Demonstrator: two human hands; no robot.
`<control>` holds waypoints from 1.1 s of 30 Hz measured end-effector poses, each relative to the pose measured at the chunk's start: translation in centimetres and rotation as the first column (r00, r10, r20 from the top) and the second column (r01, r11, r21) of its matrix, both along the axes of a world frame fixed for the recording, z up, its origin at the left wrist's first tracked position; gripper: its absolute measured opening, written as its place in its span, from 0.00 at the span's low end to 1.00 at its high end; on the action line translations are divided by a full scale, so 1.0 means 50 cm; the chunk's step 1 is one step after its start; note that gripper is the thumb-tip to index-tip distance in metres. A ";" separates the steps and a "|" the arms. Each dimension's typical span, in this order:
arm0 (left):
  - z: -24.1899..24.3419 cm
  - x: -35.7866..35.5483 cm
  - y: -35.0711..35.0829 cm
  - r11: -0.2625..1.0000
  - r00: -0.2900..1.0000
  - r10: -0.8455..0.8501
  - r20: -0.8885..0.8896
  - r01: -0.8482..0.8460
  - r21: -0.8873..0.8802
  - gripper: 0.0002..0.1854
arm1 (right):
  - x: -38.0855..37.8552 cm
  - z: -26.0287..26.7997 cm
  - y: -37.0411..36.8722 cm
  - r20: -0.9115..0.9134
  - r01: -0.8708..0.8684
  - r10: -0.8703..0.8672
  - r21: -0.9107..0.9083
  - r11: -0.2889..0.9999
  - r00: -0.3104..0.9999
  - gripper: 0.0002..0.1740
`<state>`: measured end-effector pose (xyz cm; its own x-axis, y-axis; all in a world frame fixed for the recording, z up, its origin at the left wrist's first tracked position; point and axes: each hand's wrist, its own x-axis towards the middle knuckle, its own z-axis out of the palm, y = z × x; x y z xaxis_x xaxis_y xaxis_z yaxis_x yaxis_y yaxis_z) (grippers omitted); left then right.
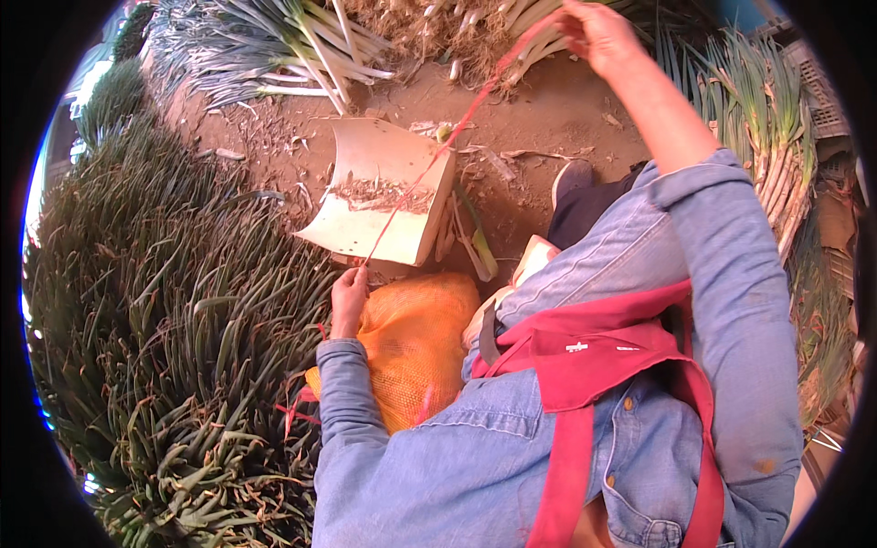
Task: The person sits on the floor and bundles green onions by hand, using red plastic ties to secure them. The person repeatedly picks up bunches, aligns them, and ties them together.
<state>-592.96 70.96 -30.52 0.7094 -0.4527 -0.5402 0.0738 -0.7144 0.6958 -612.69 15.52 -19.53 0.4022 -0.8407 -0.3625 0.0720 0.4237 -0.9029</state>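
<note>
A strip of red plastic twine (490, 83) stretches diagonally between my two hands. My left hand (350, 296) pinches its lower end, just above an orange mesh sack (421, 322). At the top right, my right hand (603, 35) is raised and grips the upper end over leek-like stalks. Below the twine, a curved pale board or trough (384, 229) sits on the dirt floor, with dry scraps and soil in its hollow. No stalks lie in it. One loose green onion (483, 253) rests against its right side.
Dense upright green onions (185, 308) fill the left side. Cut stalks with white stems (294, 55) and a rooty heap (438, 41) lie ahead. Another bundle (774, 151) stands at right beside a plastic crate (815, 89). My shoe (573, 179) is on the dirt.
</note>
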 end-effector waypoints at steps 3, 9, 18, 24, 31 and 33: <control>-0.063 -0.026 -0.011 0.996 0.996 0.087 -0.003 -0.087 0.005 0.15 | 0.089 0.001 0.051 0.154 -0.145 0.149 -0.037 0.989 0.977 0.08; -0.092 -0.035 -0.038 0.994 0.988 0.080 0.134 -0.089 0.061 0.16 | 0.130 0.012 0.124 -0.296 -0.386 0.316 -0.222 0.895 0.902 0.12; -0.048 -0.073 -0.062 0.986 0.919 -0.102 0.381 0.044 0.158 0.16 | -0.006 -0.008 0.116 -0.366 -0.493 0.429 -0.101 0.864 0.826 0.12; -0.060 -0.080 -0.047 0.955 0.901 -0.173 0.398 0.054 0.292 0.18 | -0.039 -0.011 0.113 -0.310 -0.493 0.447 -0.088 0.865 0.839 0.12; -0.110 -0.056 -0.048 0.906 0.885 -0.288 0.366 0.127 0.404 0.18 | -0.075 0.028 0.134 -0.266 -0.417 0.384 -0.081 0.905 0.884 0.13; -0.119 -0.054 -0.046 0.891 0.838 -0.364 0.407 0.187 0.413 0.17 | -0.093 0.061 0.142 -0.265 -0.401 0.365 -0.095 0.911 0.893 0.11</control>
